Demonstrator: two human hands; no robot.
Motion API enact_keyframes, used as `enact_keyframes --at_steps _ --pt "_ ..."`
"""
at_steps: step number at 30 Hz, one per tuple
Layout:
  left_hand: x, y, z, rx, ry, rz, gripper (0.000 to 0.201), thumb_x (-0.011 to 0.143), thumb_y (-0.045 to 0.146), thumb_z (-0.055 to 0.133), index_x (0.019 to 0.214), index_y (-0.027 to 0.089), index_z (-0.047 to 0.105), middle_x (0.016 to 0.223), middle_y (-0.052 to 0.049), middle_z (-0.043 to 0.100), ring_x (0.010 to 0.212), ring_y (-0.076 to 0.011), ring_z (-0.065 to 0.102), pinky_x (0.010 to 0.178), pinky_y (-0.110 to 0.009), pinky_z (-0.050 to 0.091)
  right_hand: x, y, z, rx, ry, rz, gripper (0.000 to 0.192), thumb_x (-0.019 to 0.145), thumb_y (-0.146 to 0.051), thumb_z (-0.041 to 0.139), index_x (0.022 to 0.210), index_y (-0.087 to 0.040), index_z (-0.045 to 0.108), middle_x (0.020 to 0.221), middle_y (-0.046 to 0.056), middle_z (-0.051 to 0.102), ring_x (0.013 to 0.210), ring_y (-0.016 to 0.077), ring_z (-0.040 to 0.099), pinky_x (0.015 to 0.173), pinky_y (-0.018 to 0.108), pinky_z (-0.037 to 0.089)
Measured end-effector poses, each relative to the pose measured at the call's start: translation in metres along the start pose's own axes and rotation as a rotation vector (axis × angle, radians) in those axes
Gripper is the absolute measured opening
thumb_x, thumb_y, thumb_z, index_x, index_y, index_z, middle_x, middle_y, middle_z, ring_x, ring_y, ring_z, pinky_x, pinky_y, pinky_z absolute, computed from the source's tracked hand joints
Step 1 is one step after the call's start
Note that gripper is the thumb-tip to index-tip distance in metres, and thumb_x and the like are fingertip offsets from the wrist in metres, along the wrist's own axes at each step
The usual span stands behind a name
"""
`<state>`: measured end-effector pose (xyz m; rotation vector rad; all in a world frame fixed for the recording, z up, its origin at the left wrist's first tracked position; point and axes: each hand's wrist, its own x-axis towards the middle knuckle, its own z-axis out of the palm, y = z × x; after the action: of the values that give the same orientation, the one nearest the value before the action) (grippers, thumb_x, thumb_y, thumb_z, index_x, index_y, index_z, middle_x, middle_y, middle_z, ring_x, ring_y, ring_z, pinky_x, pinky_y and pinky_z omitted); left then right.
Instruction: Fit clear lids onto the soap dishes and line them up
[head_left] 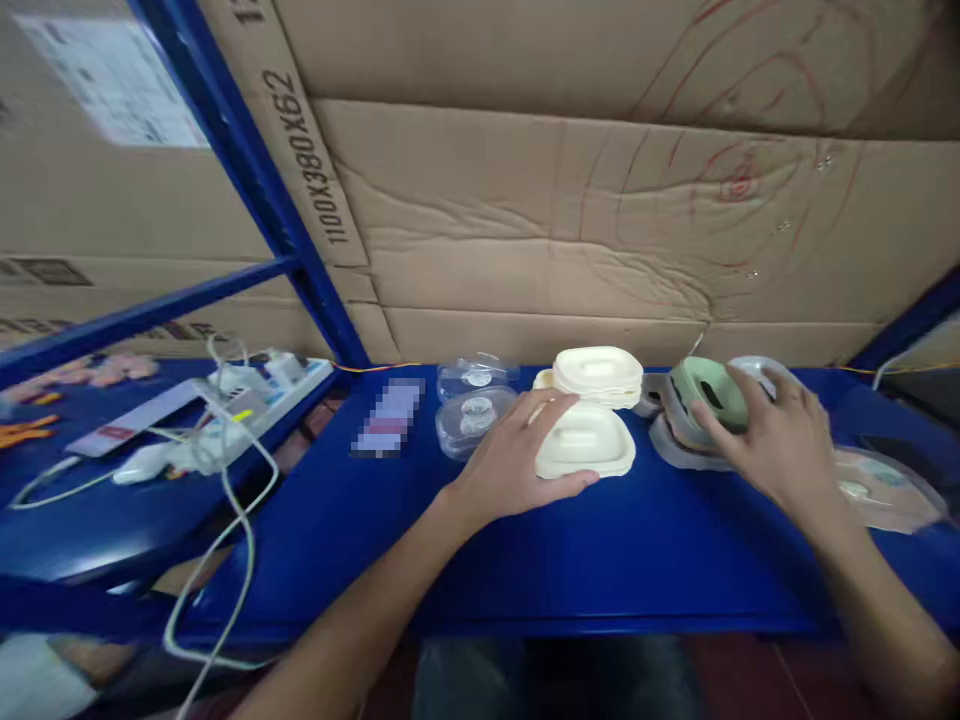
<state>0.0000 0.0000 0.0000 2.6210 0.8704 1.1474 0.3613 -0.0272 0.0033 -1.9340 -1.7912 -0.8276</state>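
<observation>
My left hand (510,455) grips the left side of a cream oval lid-like piece (589,442), thumb along its near edge and fingers over the far edge. The piece has a raised bar in its middle. Just behind it stands a stack of similar cream pieces (598,370). My right hand (784,435) is closed around a green oval piece (712,388) with a dark slot, on top of clear and grey containers (679,445); its far fingertips are partly hidden. Left of the cream pieces lie two clear plastic covers (474,418) with round labels.
A clear-and-pinkish flat piece (889,490) lies at the right. A blurred-out rectangle (388,418) is at the left of the blue table (600,570). White cables and a power strip (300,378) sit on the neighbouring table. Cardboard (525,200) walls the back, beside blue posts (225,150).
</observation>
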Motion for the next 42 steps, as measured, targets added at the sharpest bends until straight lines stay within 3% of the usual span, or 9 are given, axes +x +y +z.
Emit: enact_keyframes --at_steps 5,10,13,17,20,23,28,35,42 --pt "0.003 -0.005 -0.004 -0.019 0.014 -0.018 0.079 0.088 0.051 0.086 0.152 0.018 0.052 0.156 -0.021 0.059 0.149 -0.0369 0.055 0.124 -0.055 0.049 -0.004 0.001 0.017 0.001 -0.025 -0.004 0.065 0.108 -0.064 0.049 0.145 -0.015 0.07 0.134 0.027 0.068 0.11 0.0441 0.071 0.092 0.057 0.057" --pt "0.004 -0.001 -0.005 -0.096 0.034 -0.079 0.078 0.084 0.048 0.089 0.149 0.022 0.056 0.152 -0.016 0.062 0.145 -0.0356 0.059 0.123 -0.054 0.05 -0.002 0.005 0.023 0.159 0.107 -0.082 0.051 0.109 -0.052 0.054 0.132 -0.012 0.077 0.132 0.025 0.071 0.127 0.0412 0.068 0.107 0.057 0.055" --pt "0.004 0.001 -0.006 -0.165 0.068 -0.141 0.08 0.078 0.049 0.093 0.146 0.024 0.059 0.149 -0.014 0.064 0.139 -0.0364 0.063 0.119 -0.056 0.051 -0.002 0.006 0.016 0.298 0.236 -0.083 0.042 0.107 -0.048 0.06 0.127 -0.016 0.078 0.139 0.022 0.069 0.133 0.0393 0.065 0.112 0.057 0.054" --pt "0.004 0.0 -0.004 -0.364 0.12 -0.201 0.089 0.071 0.05 0.098 0.146 0.025 0.06 0.143 -0.014 0.067 0.134 -0.0389 0.065 0.115 -0.057 0.051 0.001 -0.005 -0.01 0.577 0.373 -0.115 0.033 0.105 -0.038 0.066 0.133 -0.024 0.077 0.147 0.018 0.067 0.135 0.0381 0.065 0.116 0.057 0.052" --pt "0.004 -0.004 0.0 -0.625 0.143 -0.245 0.101 0.069 0.048 0.101 0.155 0.027 0.053 0.149 -0.016 0.064 0.128 -0.0357 0.068 0.109 -0.05 0.054 0.007 -0.028 -0.03 0.878 0.324 -0.229 0.033 0.107 -0.033 0.061 0.137 -0.032 0.074 0.146 0.013 0.069 0.133 0.0363 0.067 0.113 0.058 0.053" --pt "0.004 -0.007 0.005 -0.88 0.147 -0.301 0.119 0.064 0.046 0.105 0.165 0.031 0.043 0.159 -0.017 0.056 0.124 -0.0328 0.07 0.101 -0.044 0.059 0.012 -0.058 -0.038 1.112 0.166 -0.417 0.034 0.108 -0.036 0.06 0.139 -0.032 0.073 0.146 0.012 0.069 0.132 0.0356 0.068 0.11 0.057 0.055" --pt "0.005 -0.005 0.008 -1.086 0.14 -0.34 0.117 0.059 0.044 0.107 0.161 0.029 0.052 0.158 -0.015 0.06 0.14 -0.0384 0.062 0.114 -0.051 0.054 0.007 -0.097 -0.029 1.173 -0.009 -0.616 0.041 0.101 -0.031 0.071 0.142 -0.027 0.073 0.152 0.013 0.064 0.139 0.0339 0.063 0.115 0.054 0.054" --pt "0.005 -0.002 0.012 -1.181 0.193 -0.379 0.101 0.059 0.044 0.108 0.149 0.026 0.065 0.156 -0.015 0.065 0.142 -0.0406 0.062 0.118 -0.055 0.051 -0.008 -0.105 -0.022 1.259 -0.038 -0.555 0.045 0.101 -0.025 0.071 0.146 -0.027 0.071 0.157 0.014 0.059 0.145 0.033 0.06 0.12 0.055 0.052" --pt "0.005 0.001 0.018 -1.179 0.279 -0.388 0.095 0.06 0.045 0.108 0.144 0.027 0.068 0.153 -0.013 0.068 0.144 -0.0406 0.06 0.122 -0.06 0.048 -0.021 -0.11 -0.015 1.241 0.039 -0.457 0.05 0.1 -0.02 0.07 0.148 -0.031 0.071 0.165 0.014 0.051 0.151 0.0387 0.053 0.123 0.066 0.047"
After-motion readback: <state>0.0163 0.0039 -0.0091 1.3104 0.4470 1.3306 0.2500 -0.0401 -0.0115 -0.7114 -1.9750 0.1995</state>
